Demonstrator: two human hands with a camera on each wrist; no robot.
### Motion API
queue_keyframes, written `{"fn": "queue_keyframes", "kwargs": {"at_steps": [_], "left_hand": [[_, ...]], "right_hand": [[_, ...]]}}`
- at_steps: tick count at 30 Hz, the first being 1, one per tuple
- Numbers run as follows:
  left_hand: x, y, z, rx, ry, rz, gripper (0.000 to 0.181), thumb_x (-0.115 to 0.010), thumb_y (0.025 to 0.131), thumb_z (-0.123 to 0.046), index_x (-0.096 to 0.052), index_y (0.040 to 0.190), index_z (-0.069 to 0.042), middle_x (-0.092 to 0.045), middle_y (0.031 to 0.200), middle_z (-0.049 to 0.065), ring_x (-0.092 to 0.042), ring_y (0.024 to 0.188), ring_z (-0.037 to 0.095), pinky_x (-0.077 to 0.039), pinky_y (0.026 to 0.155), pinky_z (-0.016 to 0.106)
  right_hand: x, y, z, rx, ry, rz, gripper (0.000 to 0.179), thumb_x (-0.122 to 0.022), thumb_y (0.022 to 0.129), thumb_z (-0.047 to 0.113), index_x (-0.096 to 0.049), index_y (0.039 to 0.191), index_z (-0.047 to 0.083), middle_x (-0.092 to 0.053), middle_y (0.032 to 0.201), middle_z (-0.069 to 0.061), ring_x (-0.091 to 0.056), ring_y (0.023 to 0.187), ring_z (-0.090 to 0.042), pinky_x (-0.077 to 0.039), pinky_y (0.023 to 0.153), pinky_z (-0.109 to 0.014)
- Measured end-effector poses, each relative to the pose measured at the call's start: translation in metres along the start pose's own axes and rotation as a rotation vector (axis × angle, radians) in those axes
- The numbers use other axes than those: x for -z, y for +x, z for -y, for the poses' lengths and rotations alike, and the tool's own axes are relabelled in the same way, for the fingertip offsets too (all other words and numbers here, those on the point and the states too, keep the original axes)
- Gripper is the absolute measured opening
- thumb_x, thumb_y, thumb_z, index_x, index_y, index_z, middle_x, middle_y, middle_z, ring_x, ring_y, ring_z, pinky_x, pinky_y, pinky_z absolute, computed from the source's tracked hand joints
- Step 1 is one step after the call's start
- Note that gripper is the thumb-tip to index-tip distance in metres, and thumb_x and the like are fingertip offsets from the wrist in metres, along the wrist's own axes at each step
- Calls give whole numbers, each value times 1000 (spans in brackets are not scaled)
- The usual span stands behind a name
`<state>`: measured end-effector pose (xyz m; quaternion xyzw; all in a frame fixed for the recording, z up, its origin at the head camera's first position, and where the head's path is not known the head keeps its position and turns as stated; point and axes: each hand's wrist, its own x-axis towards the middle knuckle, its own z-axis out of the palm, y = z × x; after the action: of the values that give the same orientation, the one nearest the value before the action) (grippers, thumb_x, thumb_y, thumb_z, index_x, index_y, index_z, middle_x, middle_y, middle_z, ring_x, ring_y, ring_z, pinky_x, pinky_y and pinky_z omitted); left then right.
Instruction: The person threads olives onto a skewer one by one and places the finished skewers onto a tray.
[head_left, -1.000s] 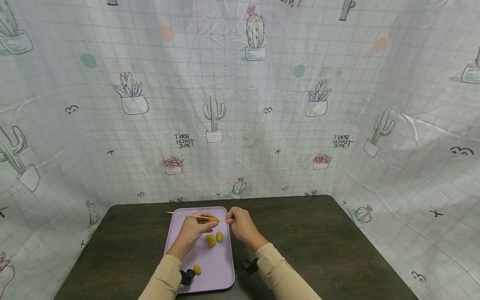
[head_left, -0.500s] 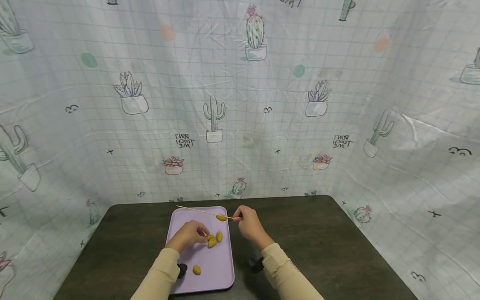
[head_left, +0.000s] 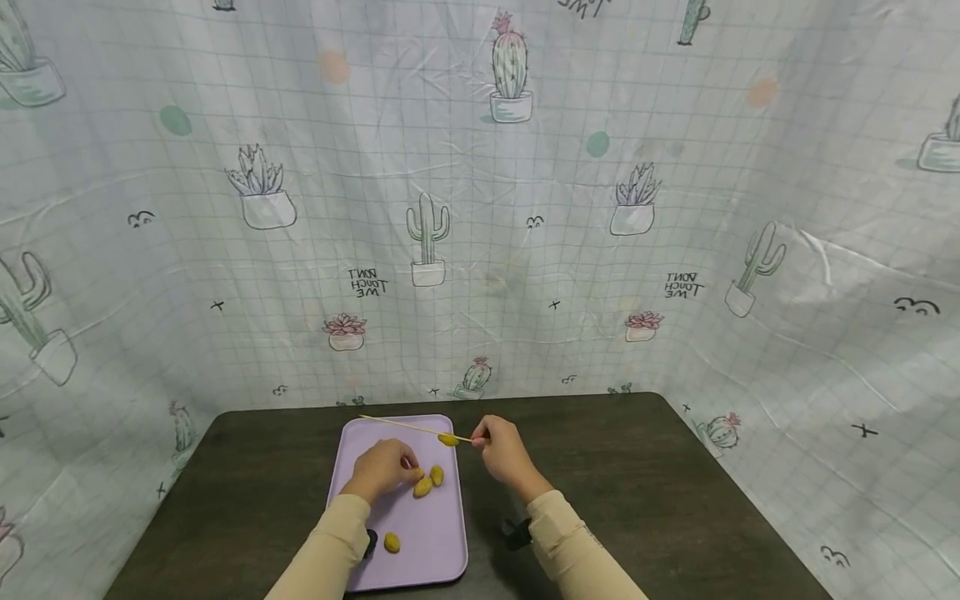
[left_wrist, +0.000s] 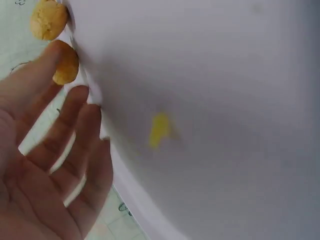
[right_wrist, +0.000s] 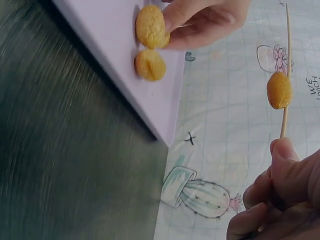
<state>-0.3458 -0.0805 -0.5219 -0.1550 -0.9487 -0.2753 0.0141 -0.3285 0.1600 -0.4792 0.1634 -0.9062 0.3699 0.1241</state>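
Observation:
My right hand [head_left: 501, 450] pinches one end of a thin bamboo skewer [head_left: 405, 426], held over the far right of the lilac tray [head_left: 442, 550]. One yellow, wrinkled, oval piece like a small potato [right_wrist: 279, 90] is threaded on it, a short way from my fingertips. My left hand [head_left: 382, 468] reaches down to the tray, thumb and forefinger pinching another such potato-like piece [left_wrist: 66, 62]; its other fingers are loosely bent. Beside it lie two more pieces, one nearer [head_left: 423, 487] and one to the right [head_left: 437, 476].
A single yellow piece [head_left: 392, 542] lies near the tray's front, close to the left wrist's black camera [head_left: 371, 544]. The tray rests on a dark wooden table [head_left: 600, 483]. A cactus-print curtain [head_left: 480, 250] hangs behind and at both sides.
My left hand has left the skewered piece and come down to the pieces on the tray, now pinching one. My right hand has drawn the skewer slightly right with its piece.

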Motion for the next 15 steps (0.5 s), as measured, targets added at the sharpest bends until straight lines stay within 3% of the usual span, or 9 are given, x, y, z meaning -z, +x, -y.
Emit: {"fn": "queue_keyframes", "kwargs": {"at_steps": [6,10,15], "left_hand": [[10,-3,7,-46,-179,-18,17,-87,75,-5,-72,82,-11,-66,78,-4,-58,73,10,-51,69,32],[31,-7,14,-57,-316,-69,18,-83,78,1,-72,90,-6,-67,82,-2,-60,77,12,-51,72,32],[57,-10,14,-61,-423,-148,18,-81,85,-7,-73,101,-7,-70,90,-1,-63,84,16,-52,71,32]], "right_hand": [[12,-3,-14,-2,-46,-30,23,-66,86,-17,-62,80,5,-60,80,-6,-55,73,-15,-50,65,-31],[17,-5,-21,32,-64,-21,21,-66,87,-15,-62,81,5,-61,81,-7,-56,74,-15,-50,66,-31],[24,-11,-26,31,-66,-13,23,-66,87,-15,-63,82,7,-62,83,-8,-58,76,-15,-52,67,-31]]}}
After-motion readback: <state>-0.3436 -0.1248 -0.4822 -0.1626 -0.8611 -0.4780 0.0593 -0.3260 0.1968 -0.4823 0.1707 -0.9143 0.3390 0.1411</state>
